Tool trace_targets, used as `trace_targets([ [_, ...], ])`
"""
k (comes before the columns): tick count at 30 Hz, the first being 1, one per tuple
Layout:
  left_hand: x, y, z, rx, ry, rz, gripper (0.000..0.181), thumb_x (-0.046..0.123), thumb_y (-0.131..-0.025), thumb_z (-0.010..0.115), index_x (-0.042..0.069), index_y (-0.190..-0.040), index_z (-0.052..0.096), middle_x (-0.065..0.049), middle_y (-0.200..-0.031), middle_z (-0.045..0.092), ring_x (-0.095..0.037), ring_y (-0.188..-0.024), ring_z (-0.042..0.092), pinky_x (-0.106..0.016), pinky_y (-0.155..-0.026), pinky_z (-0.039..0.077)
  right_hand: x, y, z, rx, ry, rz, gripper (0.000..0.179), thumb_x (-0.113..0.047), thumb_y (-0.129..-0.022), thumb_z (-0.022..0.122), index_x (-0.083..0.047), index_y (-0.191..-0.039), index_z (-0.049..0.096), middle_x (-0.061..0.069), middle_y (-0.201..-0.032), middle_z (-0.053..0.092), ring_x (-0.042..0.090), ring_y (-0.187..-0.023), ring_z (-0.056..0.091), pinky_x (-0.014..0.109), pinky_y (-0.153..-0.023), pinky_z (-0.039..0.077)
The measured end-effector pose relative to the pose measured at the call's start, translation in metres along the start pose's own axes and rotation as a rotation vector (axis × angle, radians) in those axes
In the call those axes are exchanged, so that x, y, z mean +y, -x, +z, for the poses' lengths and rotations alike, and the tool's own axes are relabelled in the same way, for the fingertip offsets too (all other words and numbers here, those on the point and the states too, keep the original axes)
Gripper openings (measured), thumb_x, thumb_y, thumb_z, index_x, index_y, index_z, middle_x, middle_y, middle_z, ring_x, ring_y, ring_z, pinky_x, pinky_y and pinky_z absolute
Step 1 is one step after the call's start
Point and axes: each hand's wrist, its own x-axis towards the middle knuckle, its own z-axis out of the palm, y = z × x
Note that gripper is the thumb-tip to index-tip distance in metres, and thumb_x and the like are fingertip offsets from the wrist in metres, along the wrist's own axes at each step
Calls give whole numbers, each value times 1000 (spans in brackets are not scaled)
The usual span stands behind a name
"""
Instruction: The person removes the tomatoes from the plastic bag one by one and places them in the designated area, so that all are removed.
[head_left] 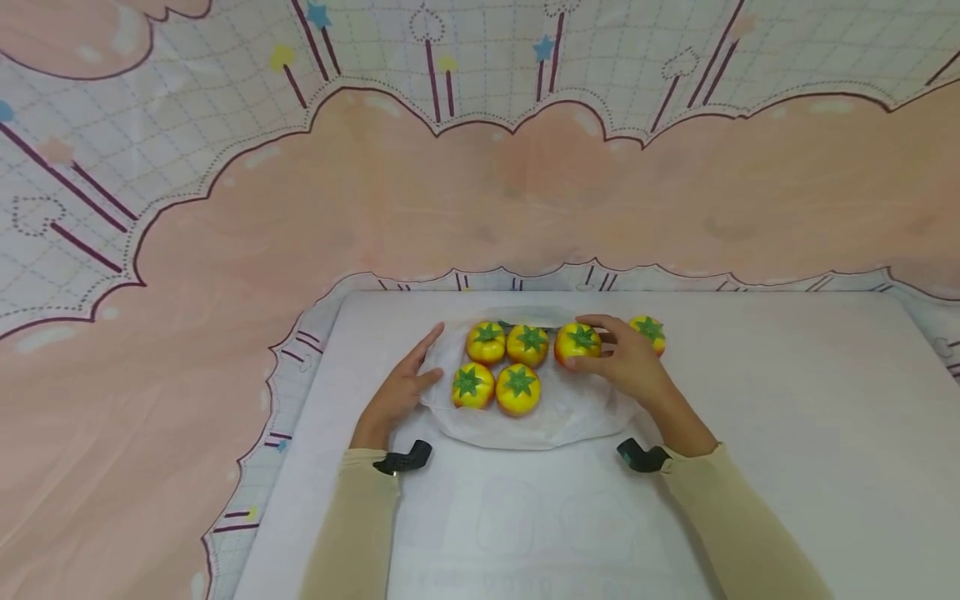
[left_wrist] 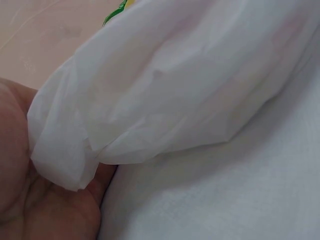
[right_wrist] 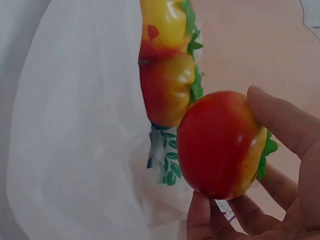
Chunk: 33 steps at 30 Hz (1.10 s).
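Note:
My right hand (head_left: 636, 360) holds a red-and-yellow tomato (right_wrist: 220, 145) with a green star-shaped leaf top, thumb on one side and fingers on the other. It is over the right part of a white, thin bag (head_left: 525, 433). Several similar tomatoes (head_left: 518, 389) sit in two rows at the bag's opening, to the left of the held one. My left hand (head_left: 397, 392) lies at the bag's left edge, its fingers extended and its thumb apart. In the left wrist view a fold of the bag (left_wrist: 65, 145) rests against the palm.
Another tomato (head_left: 648, 333) lies on the white table (head_left: 787, 400), partly hidden behind my right hand. A leaf-printed strip (right_wrist: 171, 157) shows inside the bag's opening. Behind the table hangs a patterned pink-and-white cloth (head_left: 480, 200).

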Motion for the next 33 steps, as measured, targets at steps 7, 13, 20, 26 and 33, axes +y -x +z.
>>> trace_targets([
  [7,2,3,-1,-7,14,4,73,8,-102,56,54,-153,33,18,-169,15,-16,-160,4,-49,-131,4,-8,7,-7,-3,-7,-51,74,-35,-82,86,-21,-147,53,10,-156,46,41,-134,52,57,-108,49],
  [13,4,2,-1,-8,8,21,72,8,-102,56,52,-155,33,19,-169,15,-16,-160,4,-50,-131,4,-11,11,-13,-1,-11,-76,75,-41,-82,85,-21,-147,53,10,-153,49,39,-129,55,55,-106,52],
  [20,3,1,-1,-3,8,14,73,7,-101,57,52,-154,34,20,-169,16,-15,-160,5,-48,-131,4,-11,18,-25,20,24,-32,77,-50,-79,85,-27,-145,53,11,-154,46,41,-134,52,57,-109,49],
  [26,4,2,0,-7,14,16,73,7,-101,57,50,-155,34,19,-169,16,-15,-160,4,-49,-131,4,-10,23,-37,25,34,-7,81,-53,-79,83,-27,-148,50,11,-158,43,43,-139,47,57,-107,50],
  [33,2,1,0,-13,11,17,73,7,-102,56,47,-157,32,18,-170,15,-17,-160,4,-50,-131,5,-7,25,-46,32,20,-9,81,-52,-81,83,-26,-149,49,11,-156,44,43,-138,46,57,-105,52],
])
